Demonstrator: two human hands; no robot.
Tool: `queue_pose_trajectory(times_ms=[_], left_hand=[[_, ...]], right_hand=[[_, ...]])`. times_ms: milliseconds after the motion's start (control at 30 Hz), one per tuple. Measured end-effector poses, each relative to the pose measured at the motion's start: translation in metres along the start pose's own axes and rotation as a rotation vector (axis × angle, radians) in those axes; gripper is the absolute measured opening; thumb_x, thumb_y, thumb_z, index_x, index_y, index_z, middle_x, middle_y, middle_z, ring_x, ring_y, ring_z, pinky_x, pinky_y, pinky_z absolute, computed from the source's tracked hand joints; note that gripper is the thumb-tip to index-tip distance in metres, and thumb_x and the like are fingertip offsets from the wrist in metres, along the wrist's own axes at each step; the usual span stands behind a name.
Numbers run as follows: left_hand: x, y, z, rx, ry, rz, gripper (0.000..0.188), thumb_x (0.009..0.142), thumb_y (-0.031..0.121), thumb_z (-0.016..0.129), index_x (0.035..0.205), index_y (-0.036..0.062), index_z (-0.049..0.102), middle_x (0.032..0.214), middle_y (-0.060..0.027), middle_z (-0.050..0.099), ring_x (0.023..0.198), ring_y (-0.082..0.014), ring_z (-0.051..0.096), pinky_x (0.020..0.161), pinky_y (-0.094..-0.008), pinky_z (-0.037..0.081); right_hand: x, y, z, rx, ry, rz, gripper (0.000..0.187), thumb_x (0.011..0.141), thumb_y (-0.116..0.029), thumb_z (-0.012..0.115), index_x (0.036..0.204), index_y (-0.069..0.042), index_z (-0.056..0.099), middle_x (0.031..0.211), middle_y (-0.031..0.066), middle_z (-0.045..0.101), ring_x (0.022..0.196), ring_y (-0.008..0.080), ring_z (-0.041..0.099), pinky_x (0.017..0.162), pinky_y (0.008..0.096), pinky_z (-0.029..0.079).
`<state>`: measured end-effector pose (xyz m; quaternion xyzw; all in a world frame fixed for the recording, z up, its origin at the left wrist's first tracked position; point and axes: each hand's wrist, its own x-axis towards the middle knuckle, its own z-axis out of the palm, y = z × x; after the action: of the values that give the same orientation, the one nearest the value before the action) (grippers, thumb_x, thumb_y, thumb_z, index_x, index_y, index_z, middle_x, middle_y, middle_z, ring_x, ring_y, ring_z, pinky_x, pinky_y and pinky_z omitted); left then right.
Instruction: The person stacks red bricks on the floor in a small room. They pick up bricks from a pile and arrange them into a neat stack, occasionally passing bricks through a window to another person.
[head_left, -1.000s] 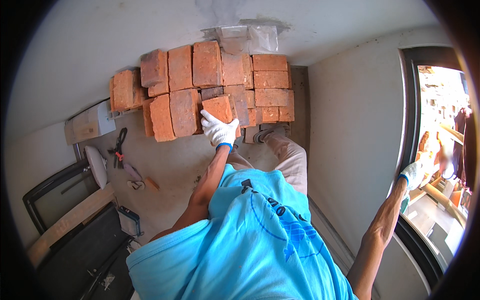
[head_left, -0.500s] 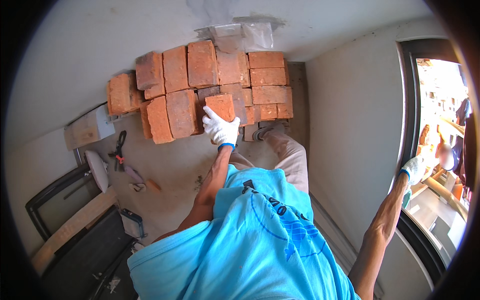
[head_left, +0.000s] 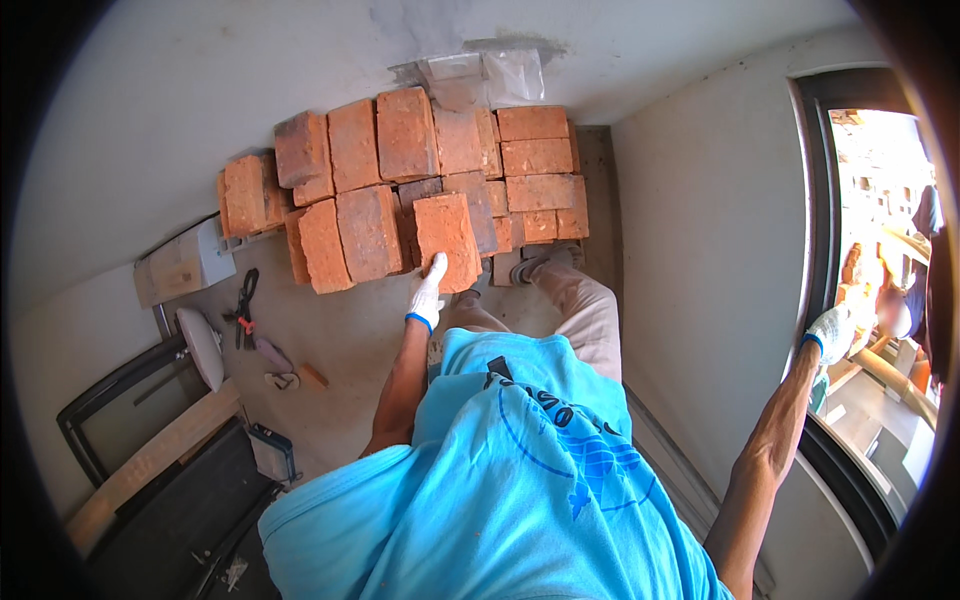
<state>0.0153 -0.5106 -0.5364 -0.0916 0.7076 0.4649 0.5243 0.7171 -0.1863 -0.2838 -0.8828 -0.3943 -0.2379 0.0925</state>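
Since the earlier frame, the left hand in a white knitted glove with blue cuff [head_left: 424,302] has shifted to the near left corner of the rectangular orange-red clay brick [head_left: 448,232], and more of the brick's upper face now shows. Bright blue cotton shirt [head_left: 470,480] fills the near middle. Beyond it, a wide stack of orange-red and darker clay bricks [head_left: 367,228] stands by the far grey wall. On the right, a black window frame [head_left: 821,180] surrounds a bright opening. At the near left, a long pale wooden board [head_left: 150,465] is visible. The brick is at the near side of the stack; I cannot tell if they touch. Left thumb presses on its upper face, and the other fingers seem to grasp it from below, mostly hidden. At the right, the white-gloved right hand [head_left: 829,335] is at the window frame; whether its fingers are clenched, I cannot tell. A small orange-brown block [head_left: 314,375] lies on the floor, left of the middle.
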Motion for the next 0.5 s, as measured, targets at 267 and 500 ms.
queue_pose_trajectory(times_ms=[267,500], left_hand=[[0.032,-0.035,-0.025,-0.464,-0.307,-0.067,0.072,0.100,0.043,0.074,0.157,0.0093,0.046,0.152,-0.0143,0.057,0.139,-0.0342,0.056,0.113,-0.0587,0.047],[0.018,-0.013,-0.018,-0.330,-0.326,-0.092,0.072,0.100,0.049,0.072,0.155,0.0092,0.047,0.150,-0.0154,0.057,0.136,-0.0356,0.057,0.112,-0.0579,0.049]], right_hand=[[-0.003,-0.008,-0.003,0.041,0.003,0.011,0.061,0.106,-0.057,0.041,0.125,-0.009,0.074,0.114,0.0195,0.078,0.104,0.0397,0.074,0.091,0.0493,0.056],[-0.005,-0.006,-0.003,0.030,0.017,0.028,0.061,0.105,-0.057,0.043,0.124,-0.009,0.075,0.111,0.0203,0.078,0.102,0.0400,0.074,0.089,0.0493,0.057]])
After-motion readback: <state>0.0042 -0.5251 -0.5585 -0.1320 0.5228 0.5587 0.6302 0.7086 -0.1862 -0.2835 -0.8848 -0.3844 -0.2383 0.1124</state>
